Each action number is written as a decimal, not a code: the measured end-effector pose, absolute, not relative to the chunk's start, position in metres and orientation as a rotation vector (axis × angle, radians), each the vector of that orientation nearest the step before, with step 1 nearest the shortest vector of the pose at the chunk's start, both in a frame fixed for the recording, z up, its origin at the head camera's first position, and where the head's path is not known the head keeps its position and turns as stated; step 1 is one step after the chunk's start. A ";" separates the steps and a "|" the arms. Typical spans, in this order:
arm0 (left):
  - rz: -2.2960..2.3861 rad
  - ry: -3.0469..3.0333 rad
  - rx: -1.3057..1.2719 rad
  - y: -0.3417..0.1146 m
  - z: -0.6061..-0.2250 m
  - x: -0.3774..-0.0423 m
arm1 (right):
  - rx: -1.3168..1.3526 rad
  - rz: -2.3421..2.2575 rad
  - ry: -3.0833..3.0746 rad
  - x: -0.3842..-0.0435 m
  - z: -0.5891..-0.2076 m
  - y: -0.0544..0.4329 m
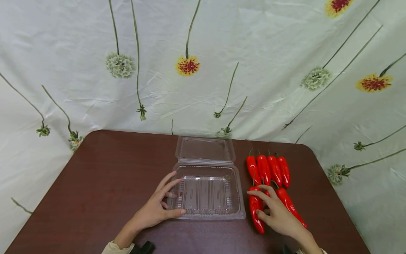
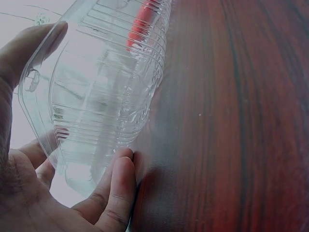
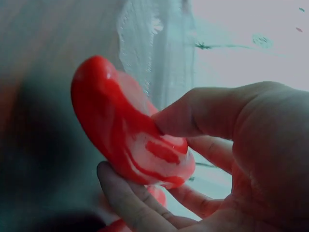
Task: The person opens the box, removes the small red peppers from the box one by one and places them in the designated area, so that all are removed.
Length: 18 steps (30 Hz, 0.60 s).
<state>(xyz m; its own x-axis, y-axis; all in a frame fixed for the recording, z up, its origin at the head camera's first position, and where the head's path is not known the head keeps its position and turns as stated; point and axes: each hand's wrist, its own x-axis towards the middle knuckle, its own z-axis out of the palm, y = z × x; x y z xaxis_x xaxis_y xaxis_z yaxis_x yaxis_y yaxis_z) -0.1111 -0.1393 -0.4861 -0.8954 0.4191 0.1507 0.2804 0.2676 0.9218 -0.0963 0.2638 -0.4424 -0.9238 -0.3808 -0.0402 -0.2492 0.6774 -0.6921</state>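
L hand (image 1: 155,208) steadies open clamshell box (image 1: 207,195), thumb and fingers pinching near-left corner. R hand (image 1: 279,215) clamped on chili (image 1: 255,209). Pick step; next prob lift w/o nudging other chilies (image 1: 269,169).

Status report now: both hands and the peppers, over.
Left hand steadies clear container. Right hand pinches red pepper. Six peppers beside. Nothing in the way.

Your left hand (image 2: 29,159) held the clear plastic container (image 2: 101,96) by its near edge, thumb above, 2 fingers (image 2: 118,188) beneath, touching the dark wooden worktop (image 2: 231,125).
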 end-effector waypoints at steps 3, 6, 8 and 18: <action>1.704 2.401 0.665 -0.139 -0.486 -0.111 | -0.515 -1.013 2.734 -0.093 -0.445 0.261; 1.701 2.400 0.656 -0.139 -0.486 -0.111 | -0.509 -0.976 2.758 -0.091 -0.448 0.259; 1.701 2.398 0.652 -0.139 -0.486 -0.112 | -0.501 -0.968 2.769 -0.090 -0.449 0.259; 1.699 2.403 0.657 -0.139 -0.488 -0.111 | -0.469 -0.742 2.911 -0.086 -0.453 0.257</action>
